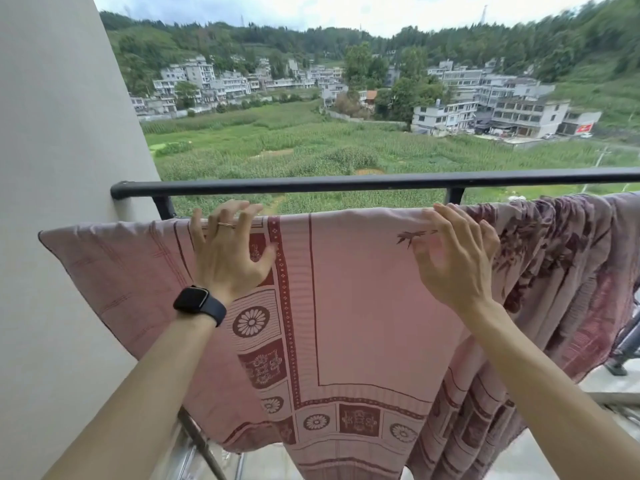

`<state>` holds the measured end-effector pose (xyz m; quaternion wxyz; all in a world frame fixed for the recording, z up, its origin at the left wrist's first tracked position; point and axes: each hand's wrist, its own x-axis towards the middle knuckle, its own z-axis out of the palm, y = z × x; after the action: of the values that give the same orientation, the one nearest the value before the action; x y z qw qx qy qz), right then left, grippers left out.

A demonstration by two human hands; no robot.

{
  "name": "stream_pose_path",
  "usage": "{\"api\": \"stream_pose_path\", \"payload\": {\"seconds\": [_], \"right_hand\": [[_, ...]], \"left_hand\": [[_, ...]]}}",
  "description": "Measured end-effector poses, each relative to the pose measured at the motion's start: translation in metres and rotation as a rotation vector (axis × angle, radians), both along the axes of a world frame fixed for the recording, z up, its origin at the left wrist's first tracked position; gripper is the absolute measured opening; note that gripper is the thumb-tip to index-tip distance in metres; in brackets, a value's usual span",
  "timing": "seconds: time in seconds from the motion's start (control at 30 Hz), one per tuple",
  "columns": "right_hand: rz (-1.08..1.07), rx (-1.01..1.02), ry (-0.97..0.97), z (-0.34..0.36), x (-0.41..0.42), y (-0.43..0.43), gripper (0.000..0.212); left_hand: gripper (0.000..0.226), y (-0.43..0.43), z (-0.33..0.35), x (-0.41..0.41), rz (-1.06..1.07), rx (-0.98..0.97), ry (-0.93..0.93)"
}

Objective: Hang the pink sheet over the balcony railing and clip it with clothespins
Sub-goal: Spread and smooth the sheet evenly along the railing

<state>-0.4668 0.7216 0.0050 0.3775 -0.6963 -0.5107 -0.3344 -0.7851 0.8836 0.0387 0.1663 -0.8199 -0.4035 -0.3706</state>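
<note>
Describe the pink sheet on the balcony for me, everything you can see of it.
The pink sheet is thin woven cloth with a plain pink centre framed by dark red lines and a border of flower medallions and square motifs. It hangs draped over a rail that it hides, below the black top railing, spread fairly flat on the left and bunched into folds on the right. The left hand and right hand lie open along its top fold. No clothespins show on it.

arms bare | left wrist – black smartwatch (200,304) | 1 thin ring (225,224)
</note>
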Motion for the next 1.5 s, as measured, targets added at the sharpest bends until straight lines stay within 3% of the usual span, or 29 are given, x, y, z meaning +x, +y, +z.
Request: {"api": "stream_pose_path", "payload": {"seconds": [0.1, 0.2, 0.33, 0.5, 0.63, 0.83, 0.97, 1.07, 1.17, 1.23, 1.33, 1.43, 1.5], "right_hand": [[-0.038, 0.069, 0.146, 0.018, 0.030, -0.009, 0.047], [-0.125, 0.016, 0.239, 0.028, 0.076, -0.016, 0.048], [-0.106, -0.009, 0.091, 0.020, 0.127, -0.034, 0.044], [-0.219, -0.037, 0.054, 0.020, 0.227, -0.081, 0.042], [-0.162, -0.040, 0.059, 0.015, 0.245, -0.082, 0.041], [-0.106, -0.016, 0.046, 0.010, 0.237, -0.084, 0.035], [-0.088, -0.050, 0.047, 0.015, 0.240, -0.086, 0.035], [-0.107, -0.089, -0.028, 0.015, 0.286, -0.107, 0.036], [-0.289, -0.078, 0.211, 0.017, 0.360, -0.143, 0.042], [-0.340, -0.117, 0.240, 0.018, 0.386, -0.157, 0.053], [-0.325, -0.112, 0.232, 0.018, 0.386, -0.155, 0.054], [-0.319, -0.064, 0.283, 0.016, 0.379, -0.146, 0.041], [-0.332, -0.049, 0.283, 0.013, 0.376, -0.143, 0.038]], "left_hand": [[0.058, -0.034, 0.008, 0.075, -0.147, 0.034, 0.037], [0.053, -0.063, 0.018, 0.158, -0.251, 0.025, 0.047], [0.047, -0.082, 0.018, 0.237, -0.176, -0.008, 0.114], [0.050, -0.071, 0.005, 0.239, -0.028, 0.189, 0.100], [0.046, -0.078, 0.004, 0.250, 0.036, 0.238, 0.023], [0.047, -0.112, 0.027, 0.311, 0.337, -0.077, -0.249], [0.045, -0.156, 0.022, 0.412, 0.080, 0.026, -0.086], [0.053, -0.162, 0.009, 0.433, 0.036, 0.102, 0.012], [0.056, -0.142, -0.001, 0.414, 0.011, 0.236, 0.044], [0.054, -0.136, -0.005, 0.412, 0.020, 0.287, 0.018], [0.047, -0.146, -0.004, 0.424, 0.049, 0.191, -0.075], [0.040, -0.166, 0.017, 0.446, 0.106, -0.013, -0.178], [0.043, -0.181, 0.032, 0.478, 0.044, -0.003, -0.128]]}}
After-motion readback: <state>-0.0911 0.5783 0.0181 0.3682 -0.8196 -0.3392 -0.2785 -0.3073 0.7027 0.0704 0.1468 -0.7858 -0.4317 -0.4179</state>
